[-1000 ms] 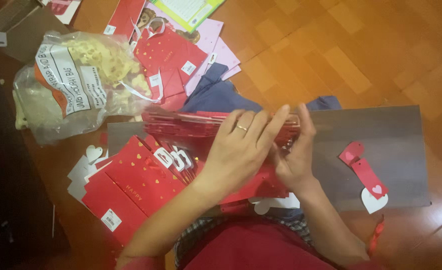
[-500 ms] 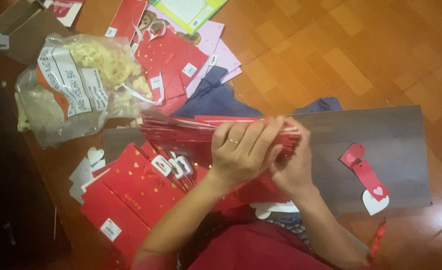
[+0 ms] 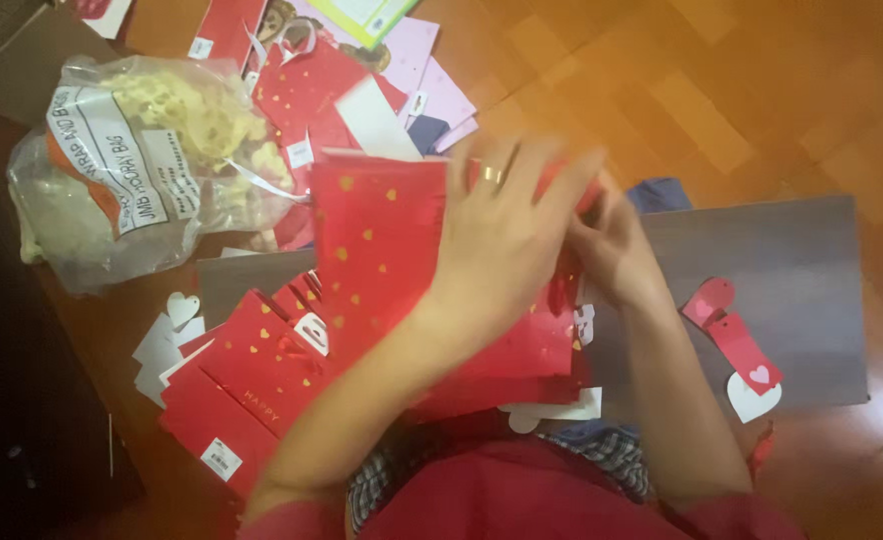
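Both hands meet over a glossy red paper gift bag dotted with small gold hearts [image 3: 392, 250], which lies flat across a grey rectangular board [image 3: 762, 290] set on the orange parquet floor [image 3: 742, 90]. The left hand [image 3: 502, 235], a ring on one finger, is spread palm-down with fingers extended on the bag's upper right part, pressing rather than clenching. The right hand [image 3: 612, 250] sits just beside it at the bag's right edge, fingers curled in against the paper; motion blur keeps me from telling whether it pinches a fold or only touches. The bag lies directly under and to the left of the hands, its long axis running roughly toward and away from the person, and the left hand covers more of it.

Against the earlier frames, the bag has changed: half a second ago it showed as a narrow folded strip running left to right under the hands, and now a broad red face is turned up. The left hand's fingers, then wrapped over the strip, are now splayed flat.

Left of the bag lies a stack of flat red bags with white tags [image 3: 252, 390], and beyond it a clear plastic sack of pale yellow filler [image 3: 132, 160]. A red heart-printed paper tag [image 3: 737, 345] rests on the board to the right.
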